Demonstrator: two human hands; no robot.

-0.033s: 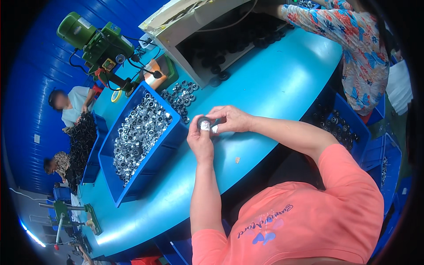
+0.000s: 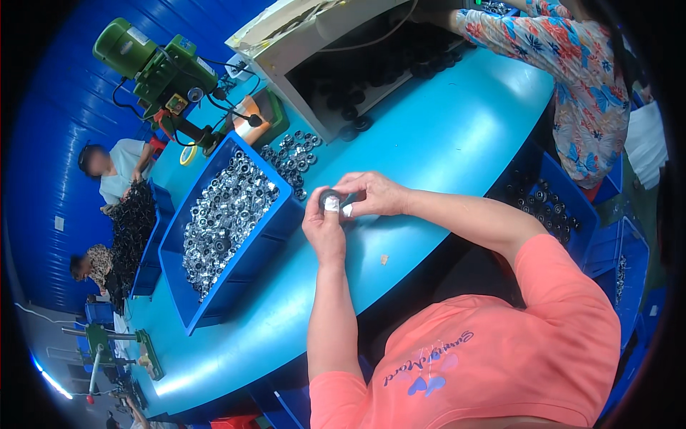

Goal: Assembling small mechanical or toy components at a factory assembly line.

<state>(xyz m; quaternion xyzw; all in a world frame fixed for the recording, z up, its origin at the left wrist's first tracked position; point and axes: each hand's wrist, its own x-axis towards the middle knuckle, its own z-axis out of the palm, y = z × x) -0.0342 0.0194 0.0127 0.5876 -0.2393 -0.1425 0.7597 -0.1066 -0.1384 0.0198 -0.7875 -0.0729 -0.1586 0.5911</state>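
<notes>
Above the turquoise table (image 2: 286,314), in front of me, my left hand (image 2: 325,232) is closed around a small dark wheel-like part (image 2: 327,194). My right hand (image 2: 379,194) meets it from the right, its fingers bent against the same part's edge. White wrapping covers both thumb tips. Much of the part is hidden by my fingers. Just left of my hands stands a blue bin (image 2: 246,275) heaped with silver-and-black round parts (image 2: 221,214). More of these round parts (image 2: 293,157) lie loose on the table beyond the bin.
A green drill press (image 2: 157,79) stands at the back left. Behind my hands, a pale open-fronted box (image 2: 307,107) has black wheels (image 2: 350,114) at its opening. A co-worker in a floral sleeve (image 2: 529,43) is at right. Another blue bin (image 2: 572,193) sits below the table edge.
</notes>
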